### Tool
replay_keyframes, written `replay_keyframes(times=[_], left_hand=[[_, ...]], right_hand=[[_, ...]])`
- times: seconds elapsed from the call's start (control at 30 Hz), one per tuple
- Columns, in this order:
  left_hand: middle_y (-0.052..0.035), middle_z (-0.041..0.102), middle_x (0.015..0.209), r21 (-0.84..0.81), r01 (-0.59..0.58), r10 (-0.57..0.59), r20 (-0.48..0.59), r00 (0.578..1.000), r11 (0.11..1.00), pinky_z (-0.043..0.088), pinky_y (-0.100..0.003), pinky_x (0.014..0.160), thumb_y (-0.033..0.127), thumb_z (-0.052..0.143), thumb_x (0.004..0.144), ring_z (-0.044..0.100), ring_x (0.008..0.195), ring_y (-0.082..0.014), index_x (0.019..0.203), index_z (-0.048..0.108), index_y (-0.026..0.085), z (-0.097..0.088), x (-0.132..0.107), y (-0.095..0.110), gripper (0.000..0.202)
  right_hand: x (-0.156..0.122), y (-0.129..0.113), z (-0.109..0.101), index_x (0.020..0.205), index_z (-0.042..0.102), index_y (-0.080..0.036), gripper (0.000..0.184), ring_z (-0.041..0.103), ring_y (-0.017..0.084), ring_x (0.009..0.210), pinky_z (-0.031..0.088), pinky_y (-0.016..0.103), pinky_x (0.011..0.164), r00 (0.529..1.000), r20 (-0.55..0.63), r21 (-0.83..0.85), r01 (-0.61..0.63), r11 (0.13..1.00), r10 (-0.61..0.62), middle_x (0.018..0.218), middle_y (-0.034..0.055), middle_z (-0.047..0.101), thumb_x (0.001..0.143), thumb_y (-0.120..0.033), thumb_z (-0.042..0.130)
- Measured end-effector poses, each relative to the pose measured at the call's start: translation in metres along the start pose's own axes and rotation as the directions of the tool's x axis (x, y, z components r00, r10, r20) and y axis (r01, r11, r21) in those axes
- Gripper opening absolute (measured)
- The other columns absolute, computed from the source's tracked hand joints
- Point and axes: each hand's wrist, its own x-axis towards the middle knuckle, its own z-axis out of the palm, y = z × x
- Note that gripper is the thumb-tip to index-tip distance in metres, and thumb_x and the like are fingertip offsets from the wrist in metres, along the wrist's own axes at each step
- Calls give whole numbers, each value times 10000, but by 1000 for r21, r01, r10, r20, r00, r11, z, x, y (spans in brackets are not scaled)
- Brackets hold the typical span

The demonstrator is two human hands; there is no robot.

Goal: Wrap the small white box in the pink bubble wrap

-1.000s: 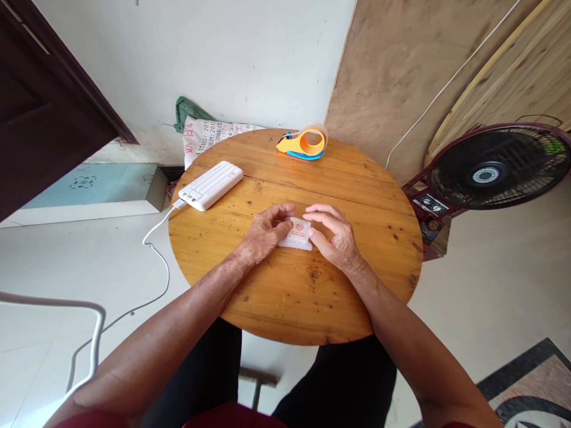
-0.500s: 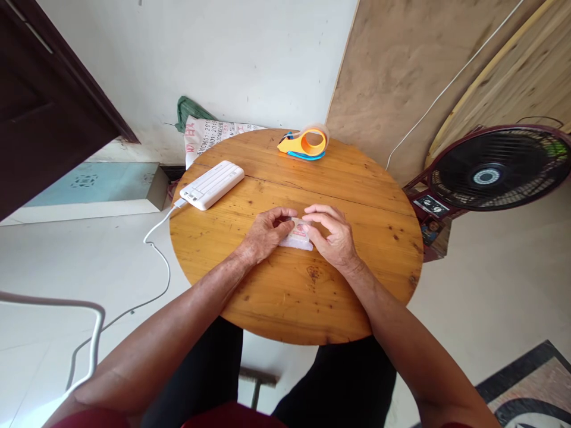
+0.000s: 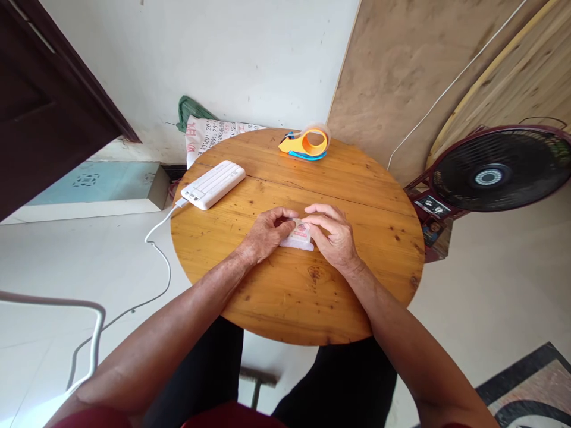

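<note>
On the round wooden table (image 3: 267,285) lies a small whitish packet (image 3: 300,238) with red print, flat in front of me; what it contains I cannot make out. My left hand (image 3: 266,232) grips its left side, thumb on top and fingers curled along the far edge. At the right side my right hand (image 3: 332,235) pinches the packet's edge with thumb and forefinger, the other fingers bent above it. The packet's far part is partly hidden by my fingers.
A white power bank (image 3: 214,184) with a cable (image 3: 165,255) sits at the table's left. An orange and blue tape dispenser (image 3: 306,144) stands at the far edge. To the right is a fan (image 3: 495,172); a printed sack (image 3: 209,134) leans behind the table.
Both hands stay in almost the same place on the packet. The whole view has shifted very slightly.
</note>
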Motion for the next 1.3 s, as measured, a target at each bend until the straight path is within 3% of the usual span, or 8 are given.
replay_keyframes(times=[0.5,1.0,1.3], left_hand=[[6,648,793,-6,-11,11,10,1000,1000,425,-235,646,319,732,730,540,666,-99,967,663,124,0,0,3,315],[8,647,773,-8,0,0,16,1000,1000,408,-238,627,356,717,738,528,648,-102,967,664,136,0,-1,1,322],[8,654,776,-15,2,-2,2,1000,1000,418,-241,642,338,731,720,535,656,-104,956,664,138,-1,-1,1,317]], right_hand=[[-1,0,0,828,728,-248,153,649,215,995,462,426,910,998,55,-8,1,1000,-1,1113,51,713,899,-221,595],[0,-8,-8,901,714,-247,134,586,269,1161,415,468,924,966,160,-220,236,947,-203,1195,65,692,892,-240,580],[-4,-7,-6,951,703,-258,137,622,255,1080,428,448,890,975,128,-206,205,957,-181,1180,65,697,886,-243,584]])
